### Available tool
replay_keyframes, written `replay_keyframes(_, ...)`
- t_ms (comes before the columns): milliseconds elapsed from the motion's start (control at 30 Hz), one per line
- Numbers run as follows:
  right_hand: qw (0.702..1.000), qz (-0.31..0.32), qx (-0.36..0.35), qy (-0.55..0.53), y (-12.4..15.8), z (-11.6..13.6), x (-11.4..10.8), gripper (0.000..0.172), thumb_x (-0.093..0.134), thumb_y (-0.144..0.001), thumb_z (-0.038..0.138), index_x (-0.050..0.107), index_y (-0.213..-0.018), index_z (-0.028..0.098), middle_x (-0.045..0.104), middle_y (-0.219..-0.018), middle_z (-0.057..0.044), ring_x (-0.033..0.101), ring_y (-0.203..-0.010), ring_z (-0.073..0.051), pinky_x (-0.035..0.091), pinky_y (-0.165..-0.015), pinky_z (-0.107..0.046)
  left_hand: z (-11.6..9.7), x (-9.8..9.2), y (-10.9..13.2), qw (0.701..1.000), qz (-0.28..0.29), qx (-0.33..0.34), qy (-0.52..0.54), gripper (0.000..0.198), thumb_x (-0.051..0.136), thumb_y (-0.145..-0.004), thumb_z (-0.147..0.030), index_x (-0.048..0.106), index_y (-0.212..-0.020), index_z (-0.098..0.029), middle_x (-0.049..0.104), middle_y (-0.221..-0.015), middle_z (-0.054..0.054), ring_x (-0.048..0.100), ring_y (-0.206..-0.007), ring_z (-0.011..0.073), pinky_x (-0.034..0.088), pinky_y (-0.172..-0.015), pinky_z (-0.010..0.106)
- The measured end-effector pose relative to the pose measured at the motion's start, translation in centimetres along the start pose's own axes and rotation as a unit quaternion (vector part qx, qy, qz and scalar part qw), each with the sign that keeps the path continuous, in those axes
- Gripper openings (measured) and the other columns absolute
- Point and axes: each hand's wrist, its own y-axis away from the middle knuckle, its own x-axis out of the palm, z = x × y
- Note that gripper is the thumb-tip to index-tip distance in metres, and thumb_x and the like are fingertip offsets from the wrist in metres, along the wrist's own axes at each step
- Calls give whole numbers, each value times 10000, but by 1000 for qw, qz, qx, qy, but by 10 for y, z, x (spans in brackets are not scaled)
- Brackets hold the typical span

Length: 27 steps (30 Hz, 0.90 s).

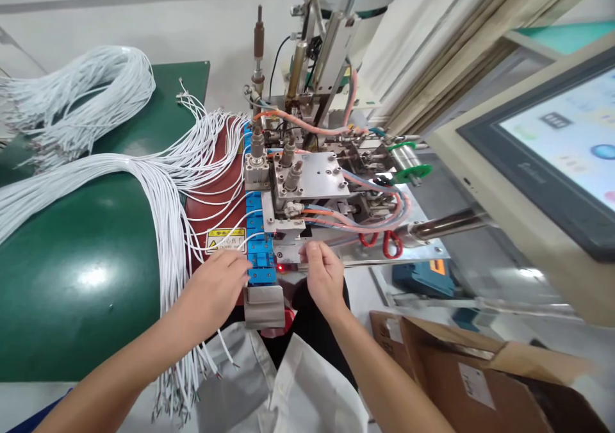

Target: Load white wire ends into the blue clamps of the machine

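Note:
My left hand [214, 295] is closed, fingertips pressed together at the left edge of a row of blue cable clamps [260, 260]. What it pinches, if anything, is hidden. White cables [250, 236] run from the bundle [163, 228] on the left into the clamps farther up the row. Just right of the clamps, my right hand [324, 280] is held closed with thumb and fingers together at the machine's front edge. I cannot make out anything between those fingers. A bent metal plate [264, 307] sits at the near end of the clamp row.
Behind the clamps stands a machine with a metal top plate [314, 175], air hoses and a spool of wire [406, 159]. A second cable bundle [100, 93] lies on the green table [77, 298]. At right are a touch screen [567, 132] and a cardboard box [461, 375].

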Motion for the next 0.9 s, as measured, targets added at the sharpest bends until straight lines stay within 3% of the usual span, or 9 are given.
replay_keyframes(100, 1000, -2, -2, -21, 1, 0, -8, 367, 386, -850, 438, 471, -597, 186, 458, -559, 18, 438, -555, -123, 367, -550, -241, -8, -20, 16, 983, 170, 51, 52, 105, 524, -798, -154, 612, -829, -202, 585, -852, 24, 521, -840, 170, 431, -729, 284)
replay_keyframes(133, 1000, -2, -2, -28, 1, -1, -10, 367, 387, -852, 433, 467, -592, 186, 454, -558, 18, 431, -553, -121, 365, -548, -242, -10, -23, 22, 976, 204, 57, 48, 80, 575, -754, -142, 612, -794, -201, 573, -848, 22, 512, -839, 177, 425, -710, 282)
replay_keyframes(200, 999, 1, -1, -33, 2, -2, -14, 367, 388, -855, 424, 463, -585, 187, 450, -555, 17, 421, -549, -119, 363, -545, -241, -11, -23, 34, 974, 220, 58, 18, 92, 603, -705, -95, 593, -704, -187, 555, -838, 31, 494, -849, 193, 408, -717, 299)
replay_keyframes(300, 1000, 7, 5, -20, 5, 1, -16, 372, 390, -853, 424, 461, -573, 189, 452, -545, 14, 423, -542, -120, 367, -536, -244, -10, -14, 40, 981, 185, 64, -7, 144, 549, -744, -75, 561, -638, -171, 549, -780, 50, 490, -820, 197, 392, -742, 321)
replay_keyframes(400, 999, 33, -9, -15, 13, 9, -16, 376, 388, -853, 420, 481, -572, 188, 479, -543, 7, 455, -539, -125, 388, -532, -246, -9, -7, 29, 986, 143, 59, 55, 151, 476, -831, -154, 588, -734, -180, 571, -758, 35, 515, -750, 163, 405, -693, 283)
replay_keyframes(500, 994, 88, -47, -35, 24, 16, -13, 331, 379, -863, 395, 588, -712, 187, 569, -633, -19, 529, -593, -142, 432, -577, -261, -12, -5, 8, 988, 40, -24, 150, 154, 461, -857, -232, 611, -831, -206, 601, -775, 8, 549, -719, 130, 422, -661, 242)
replay_keyframes(600, 988, 112, -86, -68, 29, 21, -10, 251, 416, -853, 355, 615, -866, 203, 616, -773, -44, 578, -698, -164, 461, -653, -290, -17, 0, -9, 977, -36, -93, 189, 106, 527, -817, -236, 629, -802, -210, 613, -743, -3, 561, -696, 128, 432, -646, 241)
replay_keyframes(733, 990, 95, -97, -40, 24, 27, -7, 128, 514, -801, 282, 605, -755, 205, 602, -731, -34, 565, -708, -162, 459, -658, -291, -27, 8, -19, 969, -63, -92, 222, 104, 539, -799, -218, 642, -804, -207, 632, -757, 6, 577, -710, 140, 455, -667, 263)
replay_keyframes(900, 990, 99, -99, -9, 18, 35, -6, 130, 535, -774, 245, 590, -668, 192, 578, -645, -14, 539, -620, -140, 443, -599, -271, -36, 18, -21, 948, -100, -99, 287, 223, 618, -734, -222, 637, -956, -209, 644, -847, 22, 591, -740, 140, 493, -694, 265)
